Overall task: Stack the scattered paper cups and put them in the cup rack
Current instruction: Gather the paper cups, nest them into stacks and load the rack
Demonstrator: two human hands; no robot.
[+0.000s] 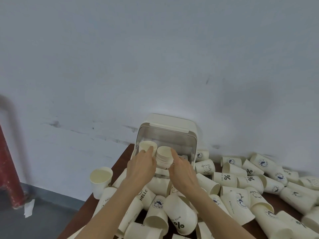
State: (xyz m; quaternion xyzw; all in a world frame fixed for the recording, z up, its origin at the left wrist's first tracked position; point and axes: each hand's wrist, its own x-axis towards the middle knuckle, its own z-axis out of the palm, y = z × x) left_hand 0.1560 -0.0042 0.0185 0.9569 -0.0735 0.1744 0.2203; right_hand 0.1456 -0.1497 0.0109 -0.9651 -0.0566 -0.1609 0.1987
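Cup rack, a cream box with its clear hinged lid raised, stands at centre frame against the pale wall, at the far edge of a dark brown table. Two nested stacks of paper cups stand upright at its open front, mouths up and side by side: the left stack and the right stack, whose layered rims show plainly. Whether their bases sit fully inside the rack cannot be told, as the hands cover them. The left hand wraps the left stack from the near side, fingers curled round its wall with fingertips at the rim. The right hand lies against the right flank of the right stack, index finger extended up along it; the remaining fingers are hidden, so a full grasp cannot be confirmed. Loose paper cups, most lying on their sides and printed with "%", "HELLO" and round blue emblems, cover the table across the lower centre and right. One single cup stands upright and empty at the table's left edge. A red pipe runs down the far left.
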